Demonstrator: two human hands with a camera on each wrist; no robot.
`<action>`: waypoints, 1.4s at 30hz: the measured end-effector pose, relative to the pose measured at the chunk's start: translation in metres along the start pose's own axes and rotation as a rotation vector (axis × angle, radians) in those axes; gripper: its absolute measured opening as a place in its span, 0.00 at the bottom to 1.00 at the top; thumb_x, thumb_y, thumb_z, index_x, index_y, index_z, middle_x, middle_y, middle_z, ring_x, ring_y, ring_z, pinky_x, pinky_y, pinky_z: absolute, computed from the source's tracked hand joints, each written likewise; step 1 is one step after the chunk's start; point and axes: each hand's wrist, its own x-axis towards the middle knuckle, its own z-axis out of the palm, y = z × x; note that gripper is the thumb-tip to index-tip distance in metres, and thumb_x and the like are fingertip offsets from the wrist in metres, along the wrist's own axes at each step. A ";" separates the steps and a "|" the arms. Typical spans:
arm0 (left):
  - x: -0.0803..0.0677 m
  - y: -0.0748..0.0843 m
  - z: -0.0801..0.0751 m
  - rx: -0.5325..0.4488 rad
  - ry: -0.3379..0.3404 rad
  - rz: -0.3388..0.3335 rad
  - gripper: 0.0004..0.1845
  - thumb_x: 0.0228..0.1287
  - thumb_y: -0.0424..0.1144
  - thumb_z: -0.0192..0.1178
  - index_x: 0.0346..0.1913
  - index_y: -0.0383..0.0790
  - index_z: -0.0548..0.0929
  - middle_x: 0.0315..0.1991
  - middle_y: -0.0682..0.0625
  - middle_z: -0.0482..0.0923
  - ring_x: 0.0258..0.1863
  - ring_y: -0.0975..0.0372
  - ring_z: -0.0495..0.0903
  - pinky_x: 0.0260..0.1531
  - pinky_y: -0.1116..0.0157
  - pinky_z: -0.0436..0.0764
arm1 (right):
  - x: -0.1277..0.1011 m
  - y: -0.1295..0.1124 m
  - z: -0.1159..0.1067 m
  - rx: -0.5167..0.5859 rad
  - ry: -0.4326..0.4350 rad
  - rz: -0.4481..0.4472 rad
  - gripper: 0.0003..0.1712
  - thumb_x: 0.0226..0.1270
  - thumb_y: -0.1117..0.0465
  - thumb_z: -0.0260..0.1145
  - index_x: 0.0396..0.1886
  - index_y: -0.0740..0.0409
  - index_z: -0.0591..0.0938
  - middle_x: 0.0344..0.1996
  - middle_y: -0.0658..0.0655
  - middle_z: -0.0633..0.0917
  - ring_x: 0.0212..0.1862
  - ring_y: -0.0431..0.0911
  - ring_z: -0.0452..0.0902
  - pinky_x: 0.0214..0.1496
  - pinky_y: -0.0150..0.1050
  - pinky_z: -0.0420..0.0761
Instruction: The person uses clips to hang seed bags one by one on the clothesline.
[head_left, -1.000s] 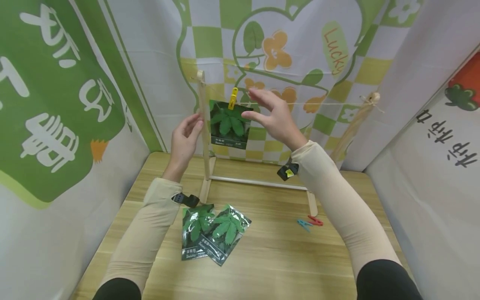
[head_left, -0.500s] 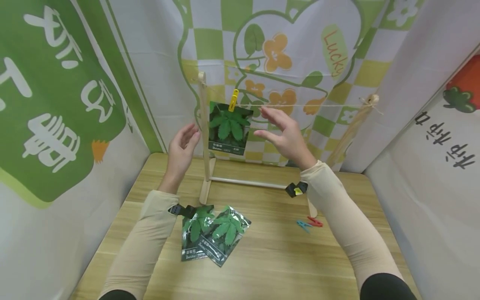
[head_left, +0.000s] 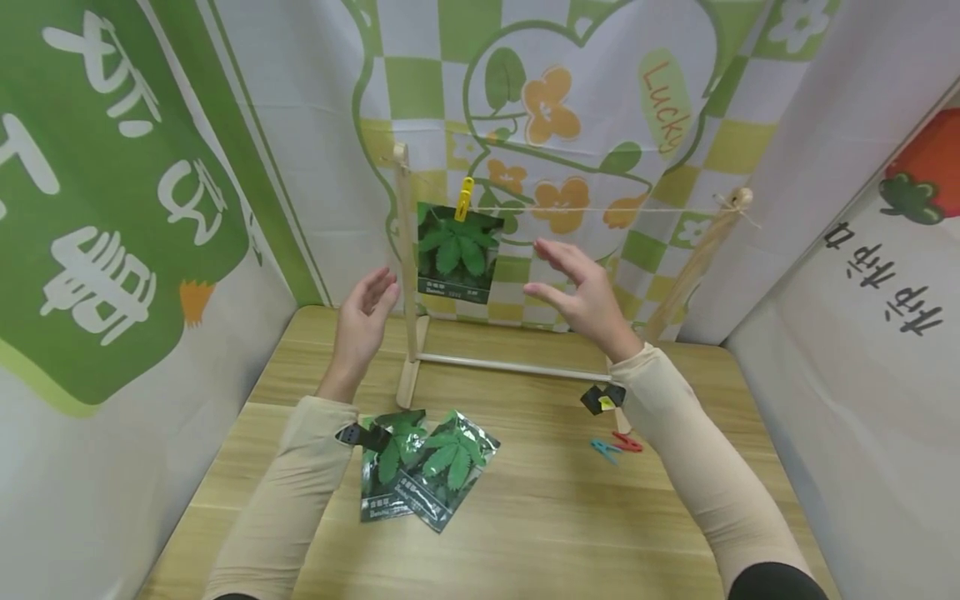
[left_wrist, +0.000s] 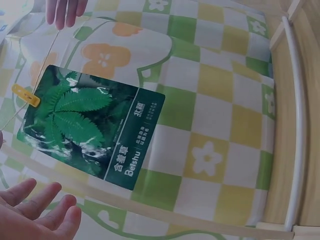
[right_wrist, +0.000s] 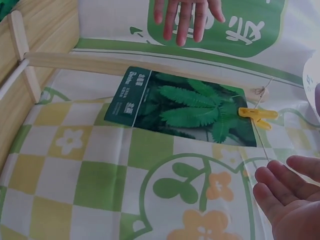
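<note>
**Both hands spread beside a pegged seed packet**

A seed packet (head_left: 457,252) printed with green leaves hung from a string (head_left: 600,209) stretched between the posts of a wooden rack (head_left: 406,275), pinned at its top edge by a yellow clothespin (head_left: 465,198). The left hand (head_left: 362,318) was raised just left of the rack's left post, its grip spread and holding nothing. The right hand (head_left: 581,293) hovered to the right of the packet, below the string, fingers likewise straight and apart. Neither hand touched the packet. On the wooden surface (head_left: 540,517) lay two more seed packets (head_left: 427,467), overlapping, and further right a blue clothespin (head_left: 604,451) touching a red clothespin (head_left: 628,442).
</note>
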 end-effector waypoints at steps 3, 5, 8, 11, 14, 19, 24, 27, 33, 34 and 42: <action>-0.002 -0.002 0.000 -0.007 0.000 0.001 0.29 0.73 0.46 0.54 0.70 0.36 0.65 0.69 0.38 0.68 0.69 0.51 0.68 0.72 0.56 0.63 | -0.004 0.004 -0.002 -0.022 -0.007 0.008 0.37 0.58 0.66 0.73 0.67 0.66 0.71 0.63 0.65 0.76 0.63 0.55 0.73 0.70 0.46 0.71; -0.003 -0.004 0.000 -0.011 0.000 -0.004 0.29 0.73 0.46 0.54 0.70 0.36 0.65 0.69 0.38 0.68 0.69 0.51 0.67 0.73 0.57 0.63 | -0.007 0.007 -0.004 -0.038 -0.009 0.019 0.36 0.58 0.65 0.72 0.67 0.64 0.71 0.63 0.64 0.76 0.63 0.55 0.73 0.70 0.47 0.71; -0.004 -0.007 -0.001 -0.007 -0.003 -0.009 0.28 0.74 0.45 0.53 0.70 0.36 0.65 0.69 0.39 0.68 0.70 0.51 0.67 0.73 0.57 0.63 | -0.010 0.011 -0.008 -0.050 -0.012 0.030 0.36 0.59 0.65 0.72 0.68 0.63 0.71 0.63 0.62 0.76 0.63 0.54 0.73 0.69 0.47 0.71; -0.005 -0.008 -0.001 -0.001 -0.004 -0.007 0.28 0.74 0.45 0.53 0.70 0.35 0.64 0.69 0.38 0.68 0.69 0.50 0.67 0.73 0.56 0.63 | -0.012 0.013 -0.011 -0.057 -0.014 0.028 0.36 0.59 0.63 0.72 0.68 0.63 0.70 0.63 0.62 0.76 0.64 0.54 0.73 0.69 0.47 0.72; -0.006 -0.009 -0.001 -0.001 0.002 -0.003 0.28 0.73 0.44 0.53 0.70 0.34 0.65 0.68 0.38 0.69 0.69 0.49 0.68 0.72 0.55 0.64 | -0.013 0.014 -0.013 -0.058 -0.013 0.025 0.36 0.59 0.62 0.72 0.68 0.63 0.71 0.63 0.63 0.76 0.63 0.55 0.72 0.70 0.48 0.71; -0.009 -0.010 -0.001 -0.001 -0.001 -0.019 0.29 0.73 0.44 0.54 0.70 0.35 0.64 0.68 0.39 0.69 0.69 0.51 0.68 0.72 0.56 0.65 | -0.018 0.017 -0.015 -0.053 -0.004 0.051 0.37 0.59 0.63 0.72 0.68 0.62 0.70 0.63 0.63 0.76 0.63 0.55 0.72 0.70 0.48 0.71; -0.012 -0.014 0.001 -0.008 -0.010 -0.027 0.29 0.73 0.43 0.54 0.70 0.34 0.64 0.69 0.38 0.68 0.68 0.50 0.68 0.72 0.56 0.65 | -0.026 0.022 -0.016 -0.034 0.004 0.081 0.36 0.59 0.65 0.71 0.68 0.64 0.70 0.63 0.64 0.76 0.64 0.55 0.72 0.70 0.46 0.70; -0.013 -0.015 0.002 -0.011 -0.019 -0.035 0.29 0.73 0.44 0.54 0.71 0.34 0.63 0.69 0.38 0.68 0.69 0.50 0.68 0.72 0.56 0.64 | -0.029 0.025 -0.016 -0.021 0.011 0.086 0.36 0.59 0.65 0.71 0.67 0.65 0.70 0.64 0.64 0.75 0.64 0.56 0.72 0.70 0.45 0.70; -0.017 -0.016 0.003 -0.008 -0.020 -0.045 0.29 0.73 0.45 0.54 0.71 0.36 0.64 0.69 0.38 0.68 0.69 0.50 0.68 0.72 0.55 0.64 | -0.033 0.028 -0.016 -0.007 0.028 0.097 0.35 0.59 0.66 0.71 0.67 0.65 0.71 0.63 0.64 0.76 0.64 0.55 0.73 0.70 0.44 0.71; -0.017 -0.017 0.003 -0.007 -0.018 -0.047 0.29 0.73 0.45 0.54 0.71 0.36 0.64 0.69 0.38 0.68 0.69 0.50 0.68 0.72 0.55 0.64 | -0.034 0.029 -0.016 -0.007 0.028 0.100 0.35 0.59 0.66 0.71 0.67 0.65 0.71 0.63 0.65 0.75 0.64 0.55 0.72 0.69 0.44 0.71; -0.021 -0.025 0.005 -0.006 -0.019 -0.068 0.28 0.74 0.44 0.53 0.70 0.35 0.64 0.69 0.38 0.67 0.69 0.49 0.67 0.72 0.54 0.64 | -0.041 0.033 -0.014 0.002 0.017 0.162 0.36 0.61 0.62 0.71 0.68 0.62 0.70 0.64 0.62 0.75 0.65 0.54 0.71 0.70 0.47 0.70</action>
